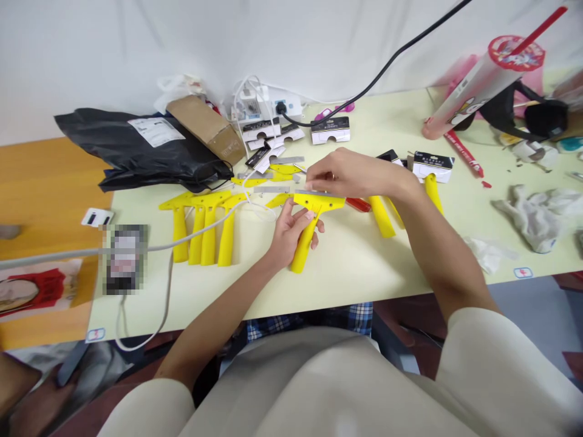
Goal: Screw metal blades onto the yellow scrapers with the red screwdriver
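Note:
My left hand (291, 230) is wrapped round a yellow T-shaped scraper (307, 240) near the middle of the table, its handle pointing down toward me. A thin grey blade (316, 193) lies along the scraper's top edge. My right hand (339, 175) is bent over that edge from above, fingers pressed together at the blade's left part; what its fingertips hold is hidden. Several yellow scrapers (182, 237) lie in a row at the left. Loose grey blades (272, 189) and yellow head pieces (285, 169) lie behind my left hand.
More yellow handles (381, 217) and a red object (358, 204) lie right of the scraper. Black-and-white cards (330, 130), a power strip (286, 104) and a black bag (150, 152) are behind. White cables (204, 229) cross the left. A tall cup (483, 88) stands back right.

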